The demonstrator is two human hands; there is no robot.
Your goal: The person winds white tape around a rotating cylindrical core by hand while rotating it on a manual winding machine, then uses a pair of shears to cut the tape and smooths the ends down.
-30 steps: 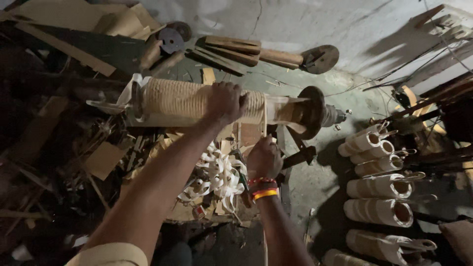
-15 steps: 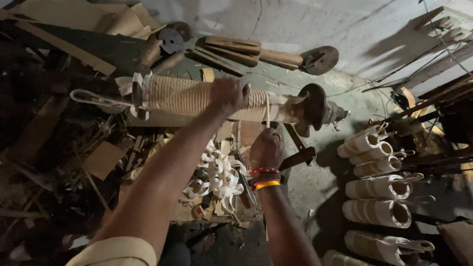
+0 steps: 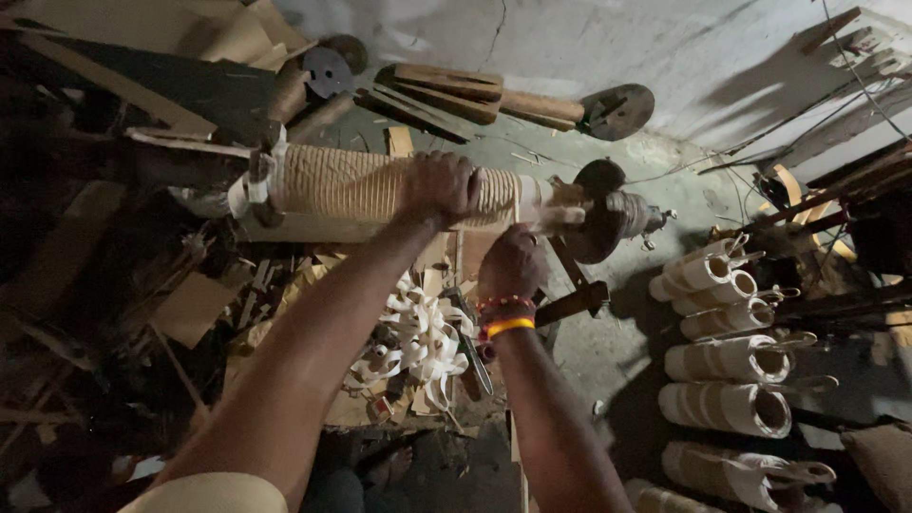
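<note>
Head view: I see my left hand (image 3: 439, 188) closed in a grip over the top of a ribbed wooden cylinder (image 3: 366, 185), which lies crosswise on a lathe-like mount, ending at a dark round disc (image 3: 598, 223) on the right. My right hand (image 3: 513, 264), with bright bangles (image 3: 505, 318) at the wrist, is curled just beneath the cylinder's pale right end; I cannot tell what its grip holds. Pale curled shavings (image 3: 418, 342) lie on the floor below. Finished turned cylinders (image 3: 727, 361) lie in a row at the right.
</note>
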